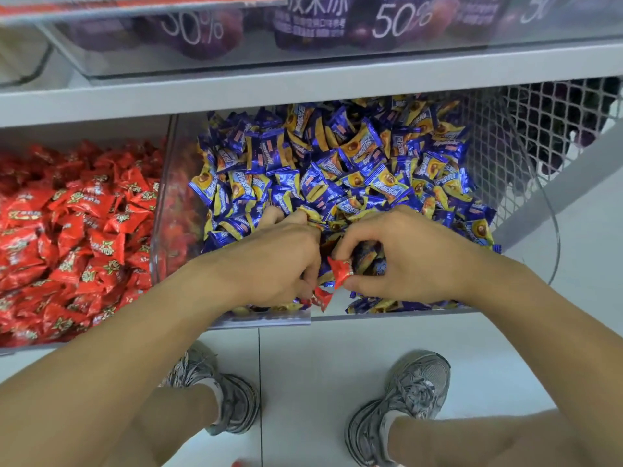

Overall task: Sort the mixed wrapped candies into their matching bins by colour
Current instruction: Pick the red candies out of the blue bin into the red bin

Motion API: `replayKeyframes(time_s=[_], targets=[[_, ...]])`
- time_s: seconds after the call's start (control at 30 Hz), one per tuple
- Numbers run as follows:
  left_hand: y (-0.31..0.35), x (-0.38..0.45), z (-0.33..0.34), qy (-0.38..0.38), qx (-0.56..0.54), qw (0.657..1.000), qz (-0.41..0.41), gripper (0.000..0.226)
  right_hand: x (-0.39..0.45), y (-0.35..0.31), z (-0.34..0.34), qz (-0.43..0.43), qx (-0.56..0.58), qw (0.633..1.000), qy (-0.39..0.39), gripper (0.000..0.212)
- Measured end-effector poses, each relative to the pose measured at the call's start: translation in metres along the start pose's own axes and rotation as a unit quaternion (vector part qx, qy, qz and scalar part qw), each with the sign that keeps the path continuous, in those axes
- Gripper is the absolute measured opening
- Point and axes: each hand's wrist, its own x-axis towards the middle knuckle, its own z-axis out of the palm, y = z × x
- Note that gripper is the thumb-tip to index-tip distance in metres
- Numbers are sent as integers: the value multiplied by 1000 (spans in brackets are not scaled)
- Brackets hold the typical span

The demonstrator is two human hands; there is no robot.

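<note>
Two red candies (341, 272) sit pinched in fingers (362, 284) over the blue-candy bin (387, 313).

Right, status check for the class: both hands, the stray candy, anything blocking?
Right hand pinches red wrapped candy. Left hand grips another red candy low in clear blue-candy bin. Red-candy bin left, path open.

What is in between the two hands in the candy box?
In the head view, a red candy pinched by the right hand sits between it and the left hand, above blue candies.
</note>
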Motion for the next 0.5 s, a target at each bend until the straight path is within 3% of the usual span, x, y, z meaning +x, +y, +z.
replayKeyframes(time_s=[0.1,0.2,0.3,0.43,0.5], targets=[[-6,-1,-6,30,-77,996,-31,8,-7,-5,-5,14,60,997,39,25],[-1,-12,-19,106,-105,988,-26,12,-8,-9,-6,28,147,989,11,35],[6,-28,-31,170,-154,973,-26,15,-5,-10,-2,30,79,996,-27,27],[-1,-41,-33,122,-244,961,-48,23,10,-15,10,51,56,992,-104,27],[-4,-42,-30,74,-218,972,-39,39,19,-16,20,35,26,988,-148,25]])
